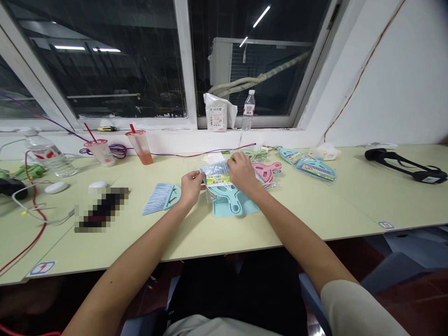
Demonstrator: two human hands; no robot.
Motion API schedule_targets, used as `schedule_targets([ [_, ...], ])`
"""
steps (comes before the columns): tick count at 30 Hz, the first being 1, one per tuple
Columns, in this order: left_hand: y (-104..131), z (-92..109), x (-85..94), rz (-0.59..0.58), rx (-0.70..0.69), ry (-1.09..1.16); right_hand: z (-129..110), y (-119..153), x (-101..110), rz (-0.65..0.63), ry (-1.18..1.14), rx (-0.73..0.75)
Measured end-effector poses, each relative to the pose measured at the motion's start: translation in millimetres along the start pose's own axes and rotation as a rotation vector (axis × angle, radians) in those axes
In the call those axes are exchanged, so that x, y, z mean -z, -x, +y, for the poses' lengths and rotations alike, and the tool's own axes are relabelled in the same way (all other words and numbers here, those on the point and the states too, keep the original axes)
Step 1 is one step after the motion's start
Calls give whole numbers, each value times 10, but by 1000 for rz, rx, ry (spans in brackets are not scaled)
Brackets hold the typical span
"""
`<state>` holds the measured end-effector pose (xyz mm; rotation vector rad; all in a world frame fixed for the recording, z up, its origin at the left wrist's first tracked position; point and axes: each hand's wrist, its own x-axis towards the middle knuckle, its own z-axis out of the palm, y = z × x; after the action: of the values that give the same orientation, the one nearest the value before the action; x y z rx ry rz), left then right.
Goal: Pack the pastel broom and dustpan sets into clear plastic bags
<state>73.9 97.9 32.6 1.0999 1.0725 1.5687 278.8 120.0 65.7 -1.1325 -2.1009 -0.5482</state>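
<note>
A light-blue dustpan-and-brush set in a clear plastic bag with a printed label is between my hands, its handle pointing toward me. My left hand pinches the bag's left edge. Bent fingers of my right hand close on the bag's upper right edge; the fingertips are partly hidden. Beneath the set, a loose light-blue dustpan lies on the table. Left of my left hand is a loose blue hand brush with its bristles outward. A pink dustpan-and-brush set lies just beyond my right hand.
Packaged blue sets lie to the right, near black headgear. A green set is behind my right hand. Drink cups, a large bottle and cables stand left. A water bottle stands on the sill.
</note>
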Motion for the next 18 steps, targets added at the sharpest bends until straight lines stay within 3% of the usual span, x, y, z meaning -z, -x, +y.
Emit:
schedule_targets([
  [2,8,8,0,-7,-13,8,-185,-6,28,-54,14,82],
  [5,24,26,-6,-11,-28,14,-264,-8,-10,-115,-7,63],
  [12,74,64,-40,1,-57,4,143,-23,-191,-132,-2,-110],
  [18,83,89,-30,-1,-96,5,250,-42,-220,5,-48,-266],
])
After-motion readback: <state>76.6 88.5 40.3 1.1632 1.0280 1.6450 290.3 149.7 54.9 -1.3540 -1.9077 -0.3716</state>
